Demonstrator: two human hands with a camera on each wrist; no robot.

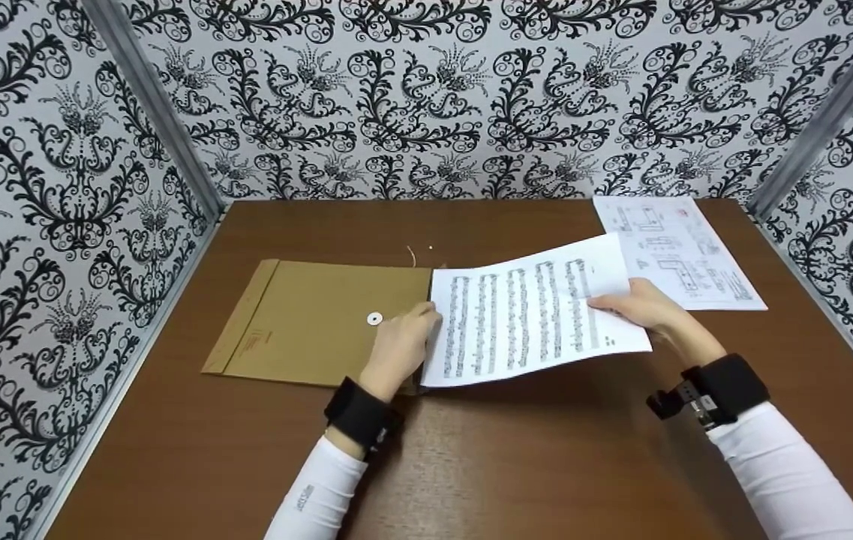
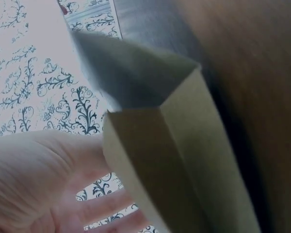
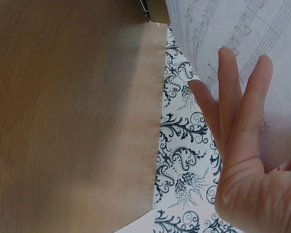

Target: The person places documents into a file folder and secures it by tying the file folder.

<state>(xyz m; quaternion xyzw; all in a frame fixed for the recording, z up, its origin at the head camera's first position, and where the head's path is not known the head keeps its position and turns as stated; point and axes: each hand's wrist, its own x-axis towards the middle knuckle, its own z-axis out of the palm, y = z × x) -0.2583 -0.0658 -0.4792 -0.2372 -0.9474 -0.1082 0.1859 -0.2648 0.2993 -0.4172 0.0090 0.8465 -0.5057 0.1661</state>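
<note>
Holding the floppy sheet music (image 1: pixel 531 315) by its far edge, right hand (image 1: pixel 640 307) pinches it beside the envelope (image 1: pixel 313 319); left hand (image 1: pixel 400 345) grips the envelope's mouth. Light, bendy paper, so support edges.

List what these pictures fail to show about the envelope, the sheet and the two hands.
- Head view: the left hand covers the brown envelope mouth; how far the music sheet reaches inside is hidden.
- Head view: the sheet hides the right hand fingers beneath it.
- Head view: the diagram sheet print is too small to read.
- Left wrist view: blurred, thumb cut off by the edge.
</note>
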